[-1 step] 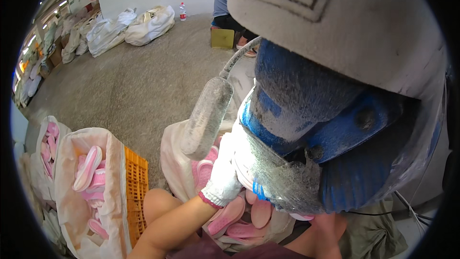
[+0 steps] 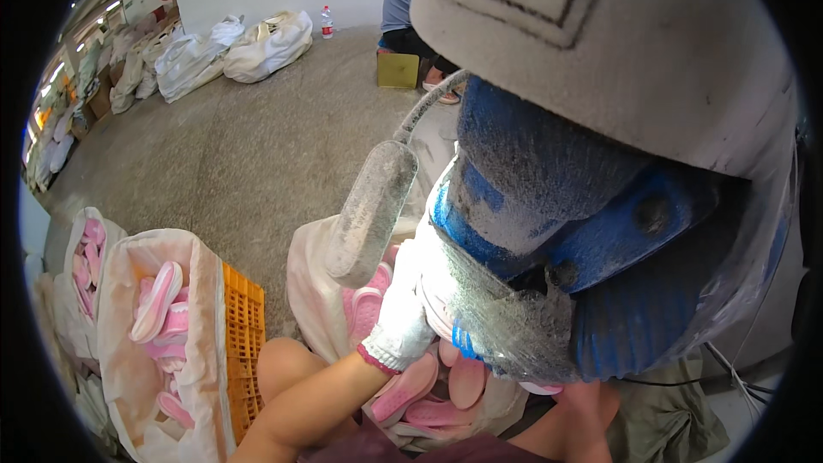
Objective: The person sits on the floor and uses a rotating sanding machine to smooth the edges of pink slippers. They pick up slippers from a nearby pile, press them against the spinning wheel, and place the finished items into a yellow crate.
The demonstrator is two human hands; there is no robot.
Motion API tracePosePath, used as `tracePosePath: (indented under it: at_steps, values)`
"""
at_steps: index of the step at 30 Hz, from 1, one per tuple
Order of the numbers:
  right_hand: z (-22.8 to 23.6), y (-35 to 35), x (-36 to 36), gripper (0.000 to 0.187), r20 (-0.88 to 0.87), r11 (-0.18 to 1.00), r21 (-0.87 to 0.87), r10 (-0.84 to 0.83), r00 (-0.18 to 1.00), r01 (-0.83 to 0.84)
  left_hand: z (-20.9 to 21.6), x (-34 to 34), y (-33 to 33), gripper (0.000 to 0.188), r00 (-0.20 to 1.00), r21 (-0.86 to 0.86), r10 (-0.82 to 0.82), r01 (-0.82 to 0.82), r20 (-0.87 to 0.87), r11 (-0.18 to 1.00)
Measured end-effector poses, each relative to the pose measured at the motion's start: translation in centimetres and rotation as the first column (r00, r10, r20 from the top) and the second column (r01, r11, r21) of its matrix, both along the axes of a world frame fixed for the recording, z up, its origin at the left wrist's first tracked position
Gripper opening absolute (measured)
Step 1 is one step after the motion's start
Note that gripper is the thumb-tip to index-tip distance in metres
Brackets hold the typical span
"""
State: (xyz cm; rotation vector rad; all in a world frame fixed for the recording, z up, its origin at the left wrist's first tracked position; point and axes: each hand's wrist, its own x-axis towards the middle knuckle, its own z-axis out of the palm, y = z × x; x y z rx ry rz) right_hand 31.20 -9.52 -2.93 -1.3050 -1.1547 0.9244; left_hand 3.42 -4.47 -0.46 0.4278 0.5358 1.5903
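Note:
My left hand (image 2: 399, 324), in a white knit glove with a dark red cuff, reaches up to the near-left side of a dusty blue machine (image 2: 549, 180). Strong light washes out its fingers, so their grip is hidden. Beside it a pale pink-white edge (image 2: 437, 313), perhaps of a shoe, shows against the machine. My right hand is out of sight behind the machine. Below my left hand, pink shoes or soles (image 2: 407, 386) lie in a pale sack (image 2: 501, 416) between my legs. A pink-and-white shoe edge (image 2: 542, 388) peeks out beneath the machine.
A dusty lamp-like head (image 2: 373, 214) on a flexible stem hangs left of the machine. At left, a lined orange crate (image 2: 244, 326) holds pink shoes, with another sack (image 2: 73, 309) beside it. Farther off are white sacks (image 2: 270, 45), a bottle (image 2: 327, 23) and a seated person (image 2: 399, 9).

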Motion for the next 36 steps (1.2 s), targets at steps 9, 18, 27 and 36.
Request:
tracePosePath:
  at_steps: [9,18,27,36]
  values:
    - [2.9,-1.1,-1.7,0.047,-0.214,0.957,-0.117,0.235,0.948,-0.264,0.1,0.6,0.2,0.053,0.998,-0.124,0.017,-0.008,0.067,0.992]
    - [-0.3,-3.6,-10.8,0.043,-0.510,0.942,-0.186,0.151,0.847,-0.280,0.0,1.1,-1.0,0.032,0.987,-0.220,0.147,-0.159,-0.070,0.962]
    - [0.1,1.4,-14.6,0.040,-0.206,0.979,0.016,0.201,0.958,-0.202,-3.1,-0.9,-0.3,0.025,0.993,-0.196,0.108,-0.098,0.040,0.976]
    - [-0.7,7.7,-17.8,0.042,-0.552,0.965,-0.033,0.200,0.810,-0.261,-1.2,-1.4,-0.1,0.029,0.987,-0.076,0.080,-0.092,-0.142,0.993]
